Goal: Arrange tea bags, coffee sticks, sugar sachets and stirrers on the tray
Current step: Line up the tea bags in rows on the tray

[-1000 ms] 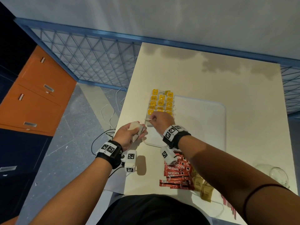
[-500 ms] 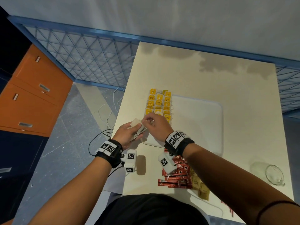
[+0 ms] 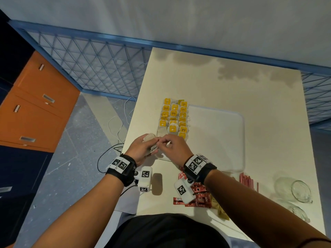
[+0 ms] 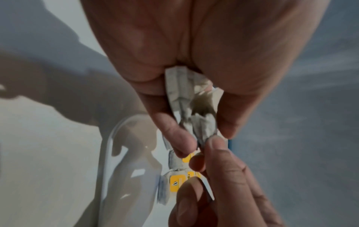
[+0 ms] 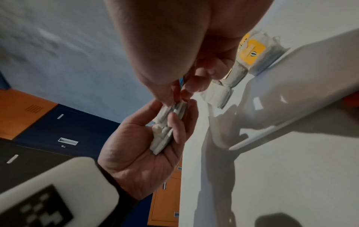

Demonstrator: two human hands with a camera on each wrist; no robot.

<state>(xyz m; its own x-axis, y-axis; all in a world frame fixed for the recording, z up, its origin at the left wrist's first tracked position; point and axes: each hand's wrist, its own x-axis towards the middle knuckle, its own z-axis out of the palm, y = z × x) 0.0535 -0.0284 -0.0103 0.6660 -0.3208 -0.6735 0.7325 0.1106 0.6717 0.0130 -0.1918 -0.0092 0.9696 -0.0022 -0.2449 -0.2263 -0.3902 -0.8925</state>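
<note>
Paper tea bags (image 3: 150, 144) are sitting in a small stack in my left hand (image 3: 141, 151), whose fingers are curled around them, at about 10 o'clock from my body over the table (image 3: 232, 83) edge. Half a second ago my right hand (image 3: 174, 149) was only reaching toward that stack; a second ago it was out over the tray laying a bag down. Now its thumb and fingertips (image 4: 215, 144) are pinching the top of one bag in the stack, so I judge I am drawing off the next bag to place.

Closest to me, at 6 o'clock, the red coffee sticks (image 3: 200, 197) and brown sugar sachets (image 3: 221, 210) are lying on the table, not yet moved; the red stirrers (image 3: 248, 181) are lying at about 4 o'clock beside a glass cup (image 3: 300, 190).

Both wrists are angling inward, meeting just over the tray's (image 3: 223, 136) near left corner. Farther out, at 12 o'clock, the yellow-tagged tea bags (image 3: 174, 117) are already lying in rows along the tray's left side, with the rest of the tray bare.
</note>
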